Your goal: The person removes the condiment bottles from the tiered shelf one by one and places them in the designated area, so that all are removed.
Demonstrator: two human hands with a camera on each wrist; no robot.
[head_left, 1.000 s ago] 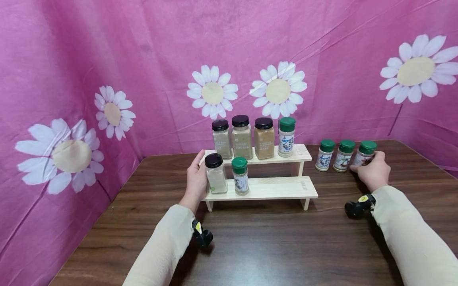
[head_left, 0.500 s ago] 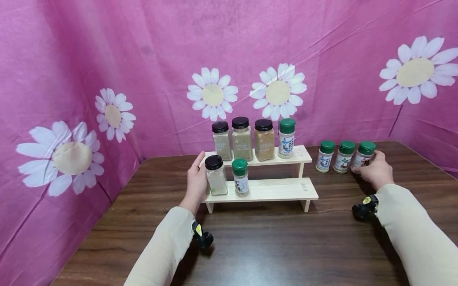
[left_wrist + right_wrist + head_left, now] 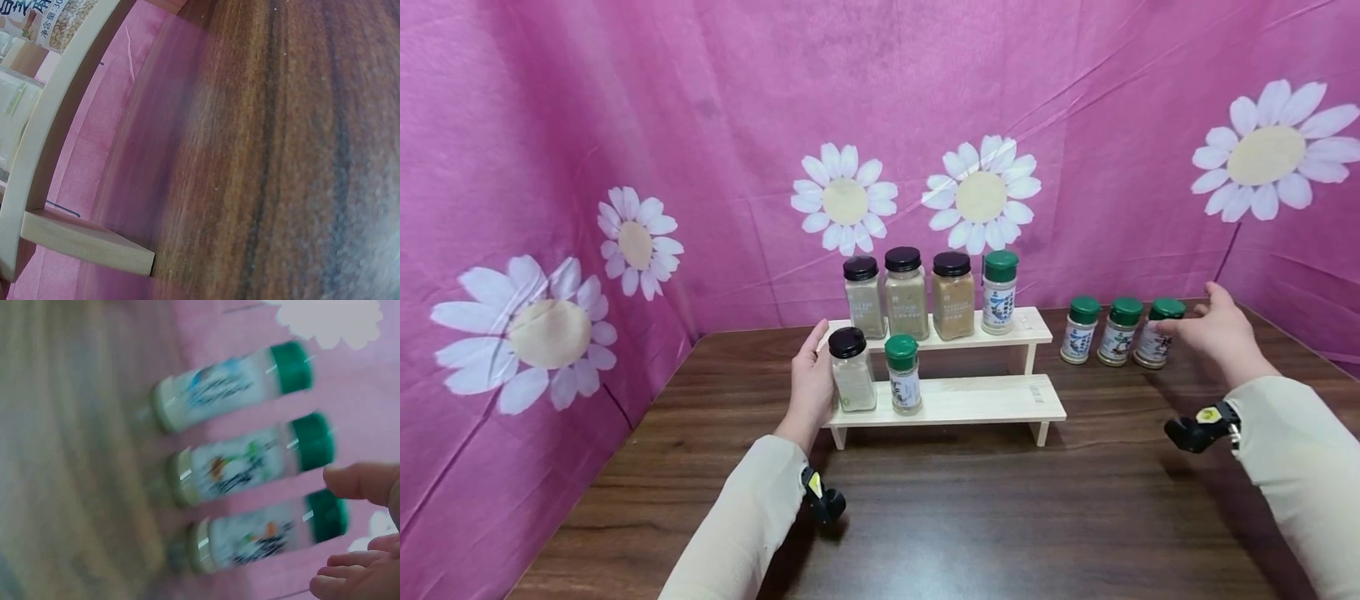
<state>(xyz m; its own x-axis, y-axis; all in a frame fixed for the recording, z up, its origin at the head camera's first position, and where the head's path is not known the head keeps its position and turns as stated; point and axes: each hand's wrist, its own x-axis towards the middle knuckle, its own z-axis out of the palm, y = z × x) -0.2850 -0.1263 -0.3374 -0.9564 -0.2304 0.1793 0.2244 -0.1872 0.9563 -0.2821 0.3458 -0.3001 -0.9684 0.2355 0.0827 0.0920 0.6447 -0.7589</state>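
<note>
My left hand (image 3: 808, 387) lies against the left end of the two-tier wooden rack (image 3: 985, 402), next to a black-lidded spice jar (image 3: 854, 382) on the lower tier. Its fingers reach up fairly straight; part of the hand is hidden. My right hand (image 3: 1221, 337) is spread beside the rightmost green-capped spice bottle (image 3: 1152, 346) on the table. In the right wrist view its thumb appears near that bottle's green cap (image 3: 327, 515), fingers apart. Two like bottles, one in the middle (image 3: 1116, 343) and one at left (image 3: 1078, 342), stand upright in the same row.
On the upper tier stand three black-lidded jars (image 3: 907, 300) and one green-capped bottle (image 3: 999, 302). Another green-capped bottle (image 3: 905, 387) is on the lower tier. A pink flowered cloth (image 3: 737, 208) hangs behind the dark wooden table (image 3: 940, 517).
My right hand has let go of the rightmost green-capped spice bottle and drawn back to the right, its fingers spreading. The left hand stays at the rack's left end.
</note>
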